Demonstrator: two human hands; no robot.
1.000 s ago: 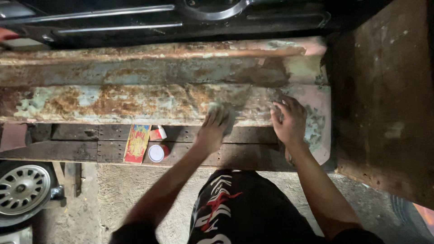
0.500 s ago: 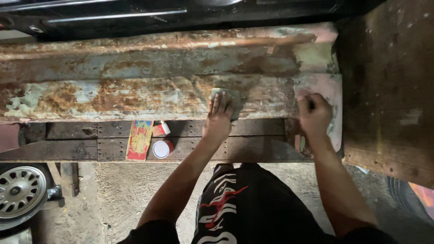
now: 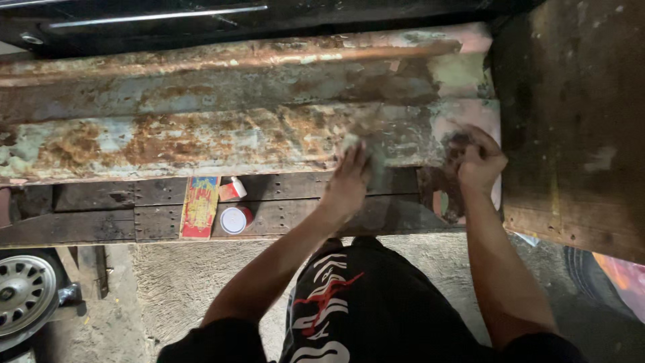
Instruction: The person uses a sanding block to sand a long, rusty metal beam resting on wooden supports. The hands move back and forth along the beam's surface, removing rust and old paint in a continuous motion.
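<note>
A long, rusty metal panel [image 3: 201, 134] with flaking pale green paint lies across in front of me. My left hand [image 3: 348, 180] presses a small pale pad [image 3: 351, 142] flat against the panel's lower face, right of the middle; the hand is blurred. My right hand [image 3: 480, 161] is closed around the panel's corroded lower right edge. Both forearms reach up from my lap, over black shorts with a red and white print [image 3: 336, 302].
On a dark wooden beam [image 3: 94, 222] below the panel lie a flat yellow and red box [image 3: 199, 207], a small red tube with a white cap [image 3: 232, 189] and a round white-lidded tin [image 3: 234, 220]. A car wheel [image 3: 23, 296] is at lower left. A rusty brown slab [image 3: 571, 121] stands at right.
My left hand has slid up and to the right along the panel with the pad. My right hand went from lying on the panel to gripping its lower right edge.
</note>
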